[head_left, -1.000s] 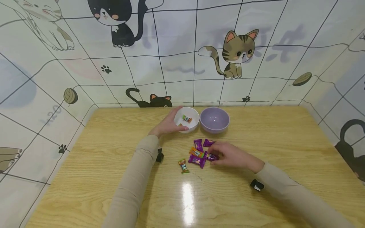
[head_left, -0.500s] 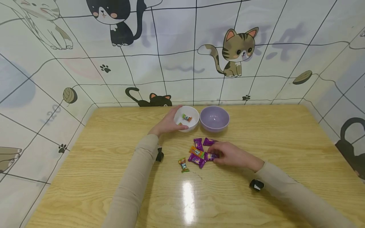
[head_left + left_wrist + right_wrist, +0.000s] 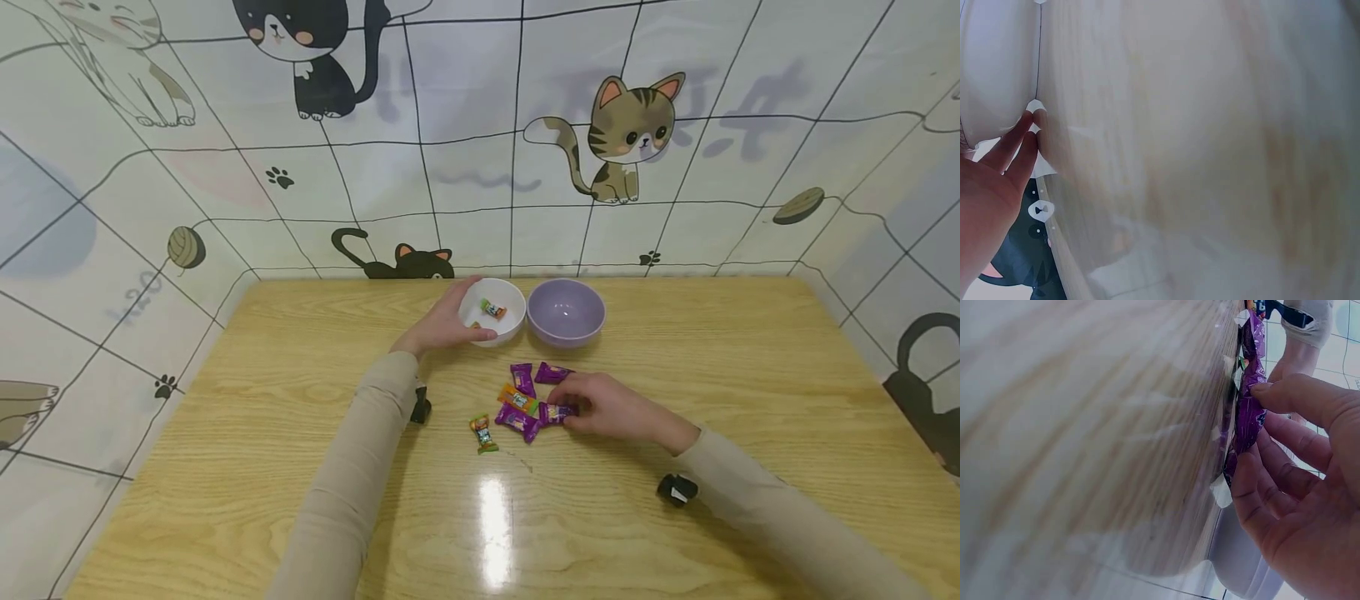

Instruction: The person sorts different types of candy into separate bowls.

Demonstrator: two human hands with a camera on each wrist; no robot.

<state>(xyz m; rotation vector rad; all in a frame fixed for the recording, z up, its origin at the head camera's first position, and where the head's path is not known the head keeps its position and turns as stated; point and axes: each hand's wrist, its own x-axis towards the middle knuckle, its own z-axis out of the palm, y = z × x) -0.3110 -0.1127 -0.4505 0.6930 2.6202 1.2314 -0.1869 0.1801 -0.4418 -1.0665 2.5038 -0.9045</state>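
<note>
A: The purple bowl (image 3: 566,321) is taken as landmark. What is held by the left hand (image 3: 442,325)?

B: The white bowl (image 3: 513,328), set just left of the purple bowl. Its near rim is crossed by the thumb; its outer left side is clasped by the fingers.

A: Contents of the white bowl?

B: Two wrapped sweets are seen: a green-and-orange sweet (image 3: 492,309) in plain sight, and another partly hidden by the thumb.

A: And the right hand (image 3: 615,408)?

B: A purple sweet (image 3: 557,414) is pinched between thumb and fingers, on the person's side of the purple bowl. Whether it is raised off the table (image 3: 600,533) cannot be told.

A: Other sweets?

B: Three more purple sweets (image 3: 521,379) are scattered on the person's side of the purple bowl, with an orange sweet (image 3: 517,400) set among them. A green-ended sweet (image 3: 483,434) is placed apart, farther from the purple bowl.

A: Background?

B: Cartoon cats are printed on the wall (image 3: 465,100) behind the purple bowl.
</note>
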